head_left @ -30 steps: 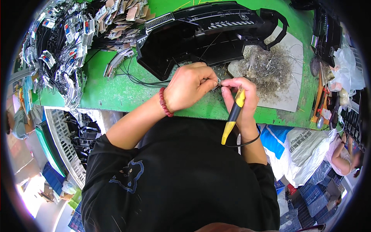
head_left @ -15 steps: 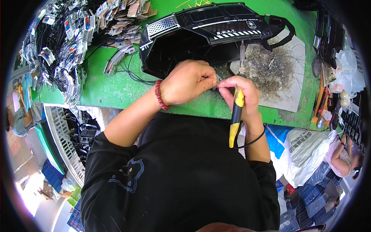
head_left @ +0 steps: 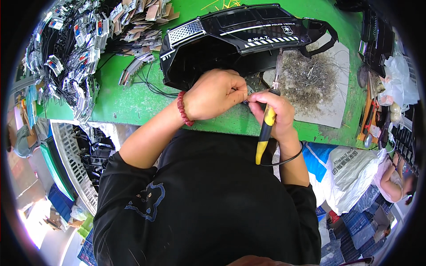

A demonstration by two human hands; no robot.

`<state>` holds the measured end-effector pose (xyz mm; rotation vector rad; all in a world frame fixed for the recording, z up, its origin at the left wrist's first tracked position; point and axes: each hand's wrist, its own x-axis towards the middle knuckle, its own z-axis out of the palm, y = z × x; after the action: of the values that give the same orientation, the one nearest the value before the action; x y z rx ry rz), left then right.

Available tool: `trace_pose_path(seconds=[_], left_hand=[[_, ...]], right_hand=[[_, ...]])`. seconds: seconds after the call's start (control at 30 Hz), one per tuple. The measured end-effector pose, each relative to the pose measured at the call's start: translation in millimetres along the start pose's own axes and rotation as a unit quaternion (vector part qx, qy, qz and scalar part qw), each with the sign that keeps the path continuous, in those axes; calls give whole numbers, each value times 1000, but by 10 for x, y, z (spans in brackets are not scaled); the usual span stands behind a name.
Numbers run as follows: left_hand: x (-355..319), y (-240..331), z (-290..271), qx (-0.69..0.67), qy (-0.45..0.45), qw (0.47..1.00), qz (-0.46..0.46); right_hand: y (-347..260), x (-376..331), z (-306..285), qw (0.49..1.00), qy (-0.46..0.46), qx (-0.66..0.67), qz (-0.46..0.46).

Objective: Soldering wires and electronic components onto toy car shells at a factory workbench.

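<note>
One small part (head_left: 245, 102), mostly hidden, near bench (head_left: 120, 107) front edge. Left hand (head_left: 215, 94) pinched on it; right hand (head_left: 278, 111) closed round soldering iron (head_left: 269, 117), tip up, fingertips at the same part. Black shell (head_left: 237, 37) just beyond, toward back edge; wire scrap (head_left: 306, 80) beside its right end.

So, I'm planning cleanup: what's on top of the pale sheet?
Grey, wire-like scraps heap over the pale sheet. The soldering iron and black toy vehicle body overlap it in view, hiding parts; whatever lies under the scraps is covered.
</note>
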<state>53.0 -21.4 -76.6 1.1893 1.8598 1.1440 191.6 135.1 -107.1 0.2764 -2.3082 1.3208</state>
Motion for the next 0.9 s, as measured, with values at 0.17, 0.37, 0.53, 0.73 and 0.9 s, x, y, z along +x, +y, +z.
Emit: trace_pose_path(seconds=[0.17, 0.37, 0.53, 0.73, 0.9], left_hand=[[4, -6, -19, 5, -16, 1000, 7], [11, -7, -2, 6, -5, 1000, 20], [-7, 10, 69, 23, 44, 999, 20], [-5, -15, 167, 105, 81, 990, 51], [15, -27, 214, 164, 88, 981, 50]], right_hand=[[11, 14, -36, 1000, -16, -18, 5], [15, 28, 2, 999, -2, -34, -1], [-9, -13, 97, 995, 54, -77, 14], [-236, -264, -15, 954, 205, 84, 201], [-279, -465, -177, 934, 257, 77, 235]])
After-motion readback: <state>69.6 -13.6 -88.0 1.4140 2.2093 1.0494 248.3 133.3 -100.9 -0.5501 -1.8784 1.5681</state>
